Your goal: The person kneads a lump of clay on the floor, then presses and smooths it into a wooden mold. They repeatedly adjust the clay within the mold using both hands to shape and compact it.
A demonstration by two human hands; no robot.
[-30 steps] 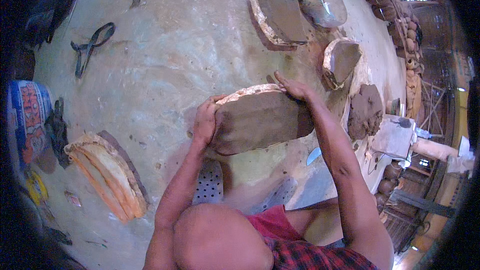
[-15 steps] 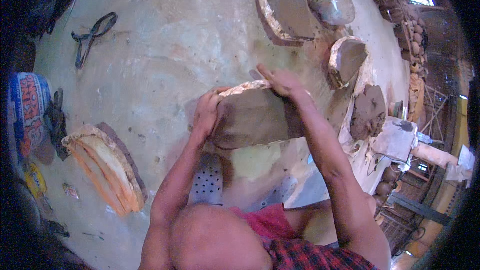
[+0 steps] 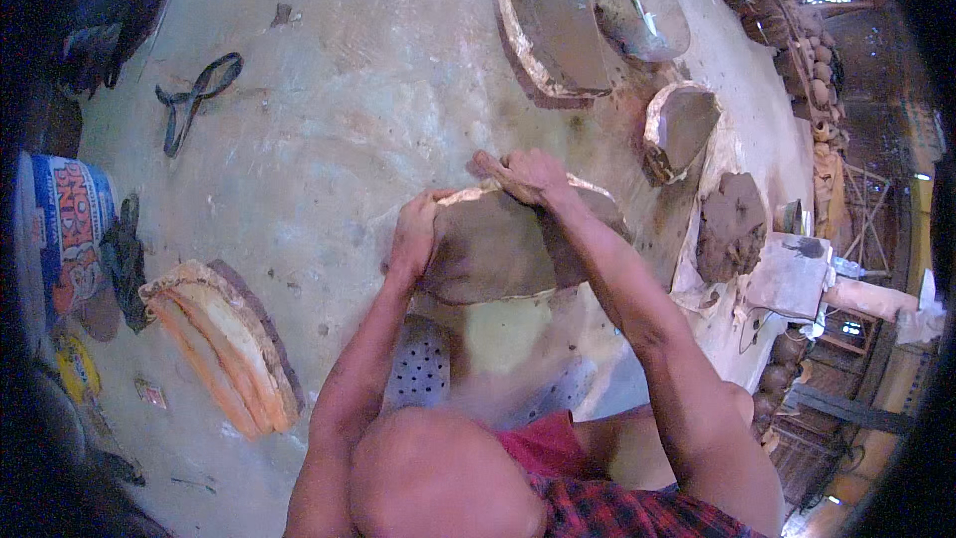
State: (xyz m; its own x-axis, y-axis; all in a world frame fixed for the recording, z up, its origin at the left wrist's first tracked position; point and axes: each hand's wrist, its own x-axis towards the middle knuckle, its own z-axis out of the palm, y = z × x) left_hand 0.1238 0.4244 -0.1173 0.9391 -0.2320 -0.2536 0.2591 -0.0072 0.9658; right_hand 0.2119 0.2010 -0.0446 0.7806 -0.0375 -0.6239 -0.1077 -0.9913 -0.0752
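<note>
A half-round mould (image 3: 498, 249), lined with dark grey clay and edged in pale, crusty plaster, stands in front of me with its curved rim away from me. My left hand (image 3: 411, 239) grips its left end, fingers bent over the edge. Across the far rim lies my right hand (image 3: 533, 177), its fingers curled onto the edge and partly hiding it; whether it pinches a bit of clay there is not visible. Up ahead are a larger clay-lined mould (image 3: 560, 25) and, to its right, a smaller one (image 3: 689, 123).
A dark lump of clay (image 3: 732, 224) sits on a pale sheet at right, near a whitish block (image 3: 787, 274). A round translucent disc (image 3: 645, 15) lies far ahead. Leftward are an orange-and-white mould piece (image 3: 224, 349), a black strap (image 3: 197, 100) and a printed bucket (image 3: 65, 229).
My right hand has slid left along the far rim, and its fingers are more bent. The left hand keeps its hold on the mould's left end. The view has shifted slightly.
</note>
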